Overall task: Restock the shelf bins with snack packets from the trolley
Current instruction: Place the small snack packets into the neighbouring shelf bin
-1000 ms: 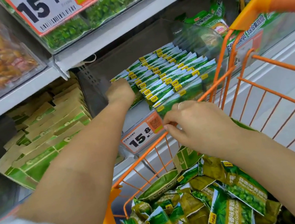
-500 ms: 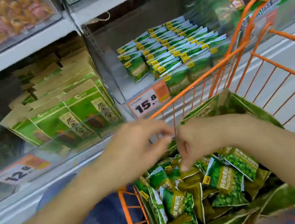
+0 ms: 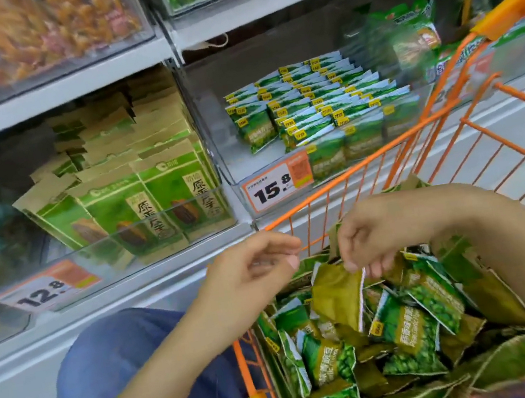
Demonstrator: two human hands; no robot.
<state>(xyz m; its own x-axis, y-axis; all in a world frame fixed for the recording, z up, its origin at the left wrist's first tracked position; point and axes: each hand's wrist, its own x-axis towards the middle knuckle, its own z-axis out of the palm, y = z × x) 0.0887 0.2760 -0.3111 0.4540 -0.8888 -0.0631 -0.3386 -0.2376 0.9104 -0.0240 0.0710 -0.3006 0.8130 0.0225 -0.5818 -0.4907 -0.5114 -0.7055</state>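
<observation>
An orange wire trolley [image 3: 350,170] at the lower right holds a heap of green pea snack packets [image 3: 408,334]. My right hand [image 3: 394,228] pinches the top edge of one olive-green packet [image 3: 339,300] and lifts it above the heap. My left hand [image 3: 248,270] hovers just left of the trolley rim with fingers loosely curled and holds nothing. Straight ahead, the clear shelf bin [image 3: 229,155] with the 15.8 price tag [image 3: 278,185] holds neat rows of the same green packets [image 3: 318,102]; its left front part is bare.
To the left a bin of green and tan boxes [image 3: 134,185] carries a 12.8 tag [image 3: 44,294]. Bins of orange snacks [image 3: 18,34] sit on the shelf above. A blue trouser leg [image 3: 126,371] is below my left arm. Further green packets [image 3: 413,31] fill the bin at right.
My left hand has come back from the 15.8 bin down to the trolley. My right hand has picked one olive-green packet up out of the heap. The view has tilted downward.
</observation>
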